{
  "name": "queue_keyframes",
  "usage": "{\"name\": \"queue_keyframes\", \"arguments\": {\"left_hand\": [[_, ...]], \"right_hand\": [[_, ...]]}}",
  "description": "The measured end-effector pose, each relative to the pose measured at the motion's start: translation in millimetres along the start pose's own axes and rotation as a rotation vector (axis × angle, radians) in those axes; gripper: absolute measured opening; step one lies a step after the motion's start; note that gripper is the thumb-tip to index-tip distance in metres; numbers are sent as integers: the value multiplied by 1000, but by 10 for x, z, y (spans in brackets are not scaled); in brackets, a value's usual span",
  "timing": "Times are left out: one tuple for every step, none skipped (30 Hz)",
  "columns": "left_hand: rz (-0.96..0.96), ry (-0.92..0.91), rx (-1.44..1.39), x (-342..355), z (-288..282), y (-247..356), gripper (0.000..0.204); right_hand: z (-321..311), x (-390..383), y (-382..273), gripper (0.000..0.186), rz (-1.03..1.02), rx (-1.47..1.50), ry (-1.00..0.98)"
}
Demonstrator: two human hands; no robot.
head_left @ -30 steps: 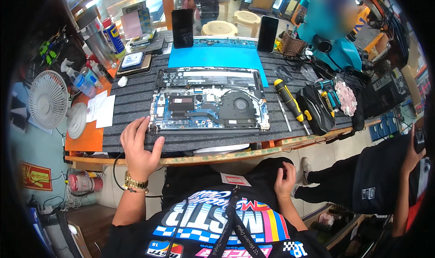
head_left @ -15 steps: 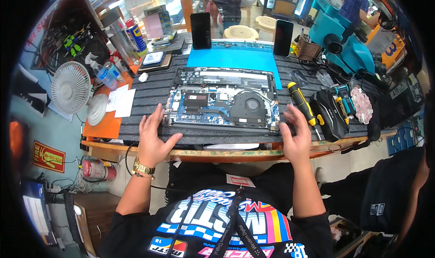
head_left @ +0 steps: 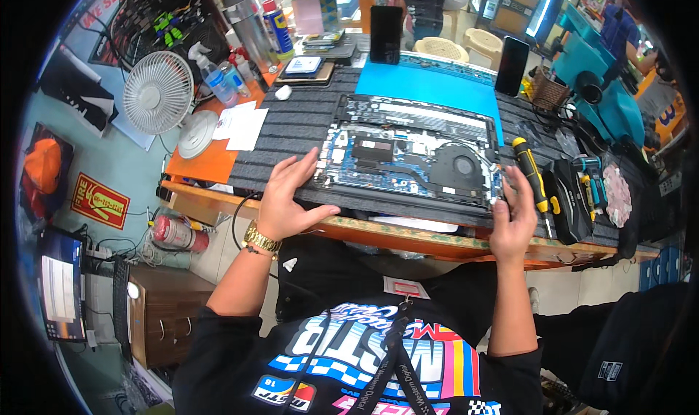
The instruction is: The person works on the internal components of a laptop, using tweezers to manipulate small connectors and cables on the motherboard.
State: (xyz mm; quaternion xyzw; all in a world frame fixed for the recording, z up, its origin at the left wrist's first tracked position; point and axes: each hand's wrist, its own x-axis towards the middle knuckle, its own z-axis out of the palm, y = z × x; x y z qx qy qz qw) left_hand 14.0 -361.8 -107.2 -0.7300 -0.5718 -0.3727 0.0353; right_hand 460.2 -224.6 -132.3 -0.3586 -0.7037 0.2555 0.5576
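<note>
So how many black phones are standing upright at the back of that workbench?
2: one black phone behind the blue mat's far left corner, another at its far right corner. More may be hidden among clutter.

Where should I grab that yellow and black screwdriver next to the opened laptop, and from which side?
Grip the yellow and black screwdriver around its thick handle, the far end, probably coming from above with the right hand, which rests just beside it. It lies flat on the grey mat with its thin shaft pointing toward the bench edge, and the opened laptop crowds its left side, so the top is the clearest approach.
</note>
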Motion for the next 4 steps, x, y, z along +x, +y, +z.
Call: {"name": "queue_keyframes", "arguments": {"left_hand": [[4, 3, -20, -21, 3, -7, 119], [10, 7, -41, -26, 9, -26, 119], [12, 9, -63, -23, 14, -56, 118], [41, 2, -65, -31, 18, -94, 119]], "right_hand": [[-7, -10, 29, 70, 1, 45, 39], [-12, -34, 53, 71, 19, 61, 48], [-22, -55, 78, 73, 35, 96, 67], [-40, -65, 104, 74, 32, 87, 43]]}}
